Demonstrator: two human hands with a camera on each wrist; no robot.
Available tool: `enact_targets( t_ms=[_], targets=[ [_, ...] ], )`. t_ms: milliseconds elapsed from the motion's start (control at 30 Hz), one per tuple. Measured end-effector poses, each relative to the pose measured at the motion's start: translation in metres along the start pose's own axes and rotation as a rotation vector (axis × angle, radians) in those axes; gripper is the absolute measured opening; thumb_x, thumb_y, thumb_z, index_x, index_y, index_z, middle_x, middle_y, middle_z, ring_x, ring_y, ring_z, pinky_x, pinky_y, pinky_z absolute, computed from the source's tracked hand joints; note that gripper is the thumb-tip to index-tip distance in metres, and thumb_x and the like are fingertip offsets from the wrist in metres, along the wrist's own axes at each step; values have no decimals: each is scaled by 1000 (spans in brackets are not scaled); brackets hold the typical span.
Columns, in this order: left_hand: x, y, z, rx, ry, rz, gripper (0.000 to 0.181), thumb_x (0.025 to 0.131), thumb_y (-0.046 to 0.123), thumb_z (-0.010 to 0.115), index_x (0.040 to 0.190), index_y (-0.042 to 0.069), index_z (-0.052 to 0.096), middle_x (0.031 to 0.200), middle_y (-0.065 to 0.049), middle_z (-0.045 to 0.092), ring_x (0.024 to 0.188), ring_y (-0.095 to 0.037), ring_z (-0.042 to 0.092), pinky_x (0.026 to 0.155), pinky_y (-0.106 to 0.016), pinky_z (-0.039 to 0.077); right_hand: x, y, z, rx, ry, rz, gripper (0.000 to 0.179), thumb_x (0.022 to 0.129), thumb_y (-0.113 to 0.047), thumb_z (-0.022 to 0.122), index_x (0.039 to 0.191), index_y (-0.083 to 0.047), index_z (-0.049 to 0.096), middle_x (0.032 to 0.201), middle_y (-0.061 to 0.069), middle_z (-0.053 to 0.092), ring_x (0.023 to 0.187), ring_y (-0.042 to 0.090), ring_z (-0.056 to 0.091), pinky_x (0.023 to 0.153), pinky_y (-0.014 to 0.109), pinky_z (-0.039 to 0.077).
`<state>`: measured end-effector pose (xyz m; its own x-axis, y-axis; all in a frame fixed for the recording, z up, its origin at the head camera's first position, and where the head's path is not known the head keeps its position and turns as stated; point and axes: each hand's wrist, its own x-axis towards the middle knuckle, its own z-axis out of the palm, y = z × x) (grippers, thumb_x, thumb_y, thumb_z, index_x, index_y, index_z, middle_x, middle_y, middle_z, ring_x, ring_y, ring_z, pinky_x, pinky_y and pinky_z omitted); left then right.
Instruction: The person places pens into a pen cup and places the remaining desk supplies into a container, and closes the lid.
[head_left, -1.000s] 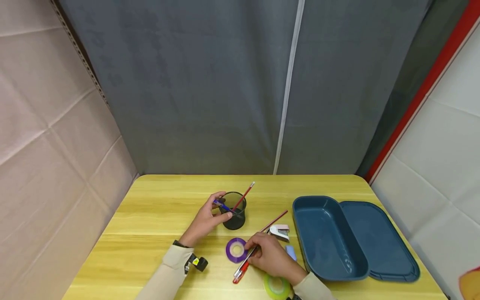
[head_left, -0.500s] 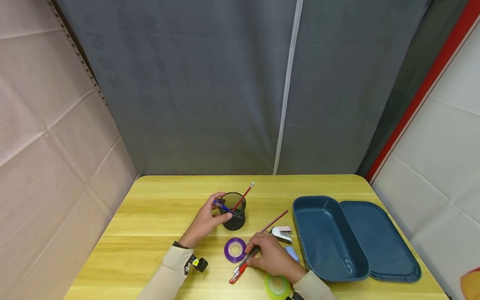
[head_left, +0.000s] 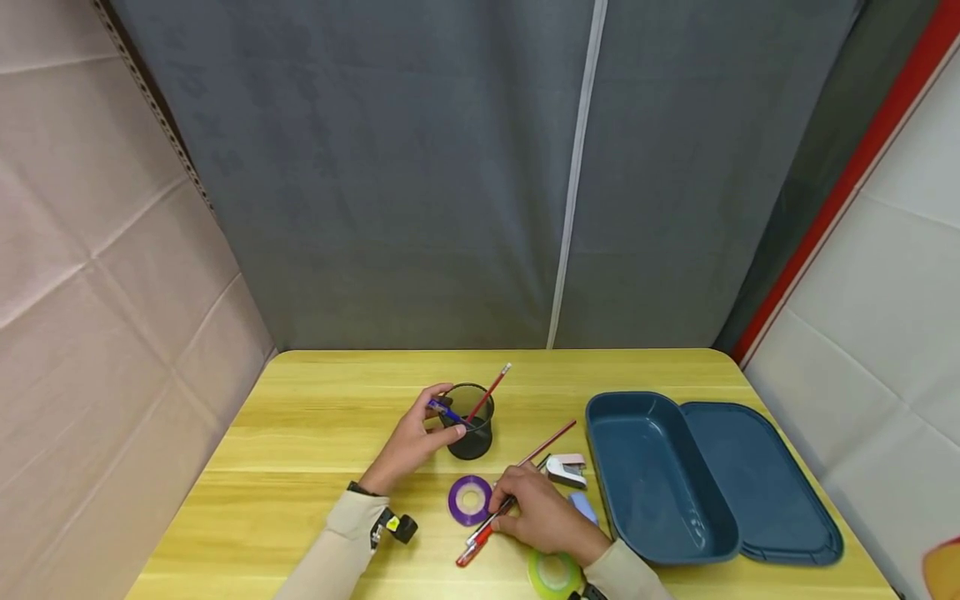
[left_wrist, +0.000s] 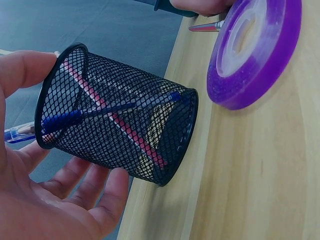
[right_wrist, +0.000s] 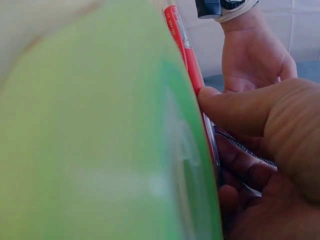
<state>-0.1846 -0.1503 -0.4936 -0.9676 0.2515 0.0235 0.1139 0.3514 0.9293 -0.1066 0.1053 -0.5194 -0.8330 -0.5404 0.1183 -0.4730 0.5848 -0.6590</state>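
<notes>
My left hand point(head_left: 408, 442) holds a black mesh pen cup point(head_left: 470, 445) near its rim, with the thumb on the front side. Inside the cup lean a blue pen point(left_wrist: 62, 121) and a red pencil point(head_left: 491, 389) with a white eraser end. My right hand point(head_left: 543, 512) pinches pens low over the table: a red gel pen point(head_left: 474, 548) and a dark, clear-ended pen point(head_left: 480, 531) beside it. Past its fingers a second red pencil point(head_left: 555, 437) points to the far right. The palm hides part of these.
Beside the right hand lie a purple tape roll point(head_left: 455, 503), a green tape roll point(head_left: 536, 575), a white-and-pink stapler point(head_left: 564, 472) and a light blue block point(head_left: 583, 507). Farther right stands a dark blue container point(head_left: 645, 475), its lid point(head_left: 757, 475) alongside.
The pens in my right hand have shifted slightly left and nearer. The stapler has slid a little right, and the block has turned slightly. My left hand stays on the cup.
</notes>
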Motion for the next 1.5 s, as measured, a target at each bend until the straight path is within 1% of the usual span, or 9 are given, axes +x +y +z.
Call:
enact_targets(
  t_ms=[233, 400, 533, 567, 733, 867, 1200, 1333, 1500],
  targets=[
    [-2, 1, -1, 13, -6, -2, 73, 94, 36, 81, 157, 35, 45, 150, -17, 56, 138, -41, 52, 105, -58, 51, 0, 0, 1, -7, -24, 2, 18, 85, -22, 89, 94, -28, 75, 95, -20, 65, 94, 2, 47, 87, 29, 43],
    [-1, 1, -1, 8, -5, 4, 72, 94, 36, 81, 156, 36, 45, 151, -19, 55, 138, -41, 52, 102, -57, 52, 1, -5, -1, -8, -28, 3, 17, 86, -20, 89, 92, -27, 75, 94, -18, 64, 94, 3, 46, 85, 27, 43],
    [0, 1, -1, 6, -4, -1, 72, 94, 35, 81, 157, 34, 45, 151, -20, 55, 138, -41, 52, 102, -56, 52, 1, -7, -3, -7, -32, 5, 16, 85, -18, 89, 91, -26, 76, 94, -17, 62, 93, 3, 49, 84, 26, 45],
    [0, 1, -1, 4, -3, -5, 72, 94, 34, 82, 156, 35, 45, 151, -19, 55, 138, -41, 52, 103, -56, 51, 1, -7, -3, -6, -34, 6, 16, 85, -18, 89, 91, -26, 77, 94, -17, 62, 93, 2, 50, 84, 26, 45],
    [-1, 1, -1, -1, -4, -1, 71, 94, 35, 81, 155, 38, 45, 151, -19, 54, 138, -41, 52, 103, -57, 51, 2, -7, -3, -9, -36, 9, 15, 85, -19, 90, 88, -27, 78, 92, -19, 65, 93, 1, 53, 85, 27, 47],
    [-1, 1, -1, 1, -5, 0, 74, 94, 36, 81, 157, 34, 44, 152, -20, 53, 139, -42, 51, 104, -58, 51, 3, -7, -4, -20, -28, 2, 13, 85, -22, 90, 88, -28, 78, 90, -21, 68, 92, 1, 54, 84, 27, 46],
    [1, -2, 0, -2, -5, -1, 75, 95, 33, 81, 159, 31, 43, 150, -19, 54, 140, -42, 50, 106, -61, 49, 3, -9, -5, -10, 25, -69, 8, 92, -23, 83, 100, -26, 83, 95, -18, 69, 90, 2, 57, 82, 24, 47],
    [0, -2, 0, -4, -5, 9, 74, 95, 34, 80, 159, 30, 43, 151, -19, 53, 140, -42, 50, 106, -61, 49, 4, -11, -7, -7, 37, -67, 6, 97, -24, 79, 102, -26, 82, 97, -19, 68, 93, 1, 59, 83, 25, 50],
    [-1, -1, 0, 6, 1, 16, 74, 95, 36, 80, 159, 31, 43, 153, -19, 53, 139, -42, 51, 107, -63, 48, 5, -15, -12, -4, 54, -68, 9, 100, -22, 74, 106, -22, 82, 100, -18, 68, 95, 1, 61, 84, 25, 53]
  ],
)
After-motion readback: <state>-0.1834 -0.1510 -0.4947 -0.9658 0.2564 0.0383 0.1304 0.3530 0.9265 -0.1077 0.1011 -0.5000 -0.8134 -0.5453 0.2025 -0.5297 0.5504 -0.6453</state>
